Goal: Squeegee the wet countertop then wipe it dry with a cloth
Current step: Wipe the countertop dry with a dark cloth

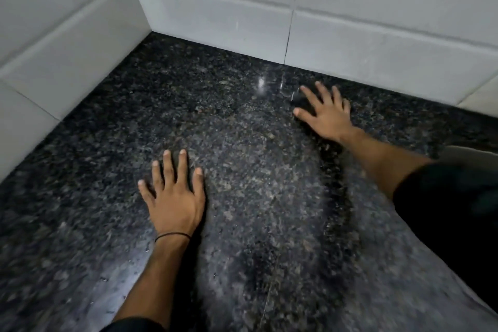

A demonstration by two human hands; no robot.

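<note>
Two hands (175, 197) (327, 113) flat on speckled countertop (256, 183).

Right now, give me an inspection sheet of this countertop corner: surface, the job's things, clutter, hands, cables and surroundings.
Surface: dark speckled granite countertop, glossy, with a light glint near the back wall; whether it is wet cannot be told.
Job's things: no squeegee seen; a small dark patch by the right fingers, too blurred to identify.
Clutter: nothing seen.
Hands: left hand flat on the stone, fingers spread, empty, thin black band on the wrist; right hand spread flat nearer the back wall.
Cables: nothing seen.
Surroundings: white tiled walls meeting in a corner behind and to the left.
</note>
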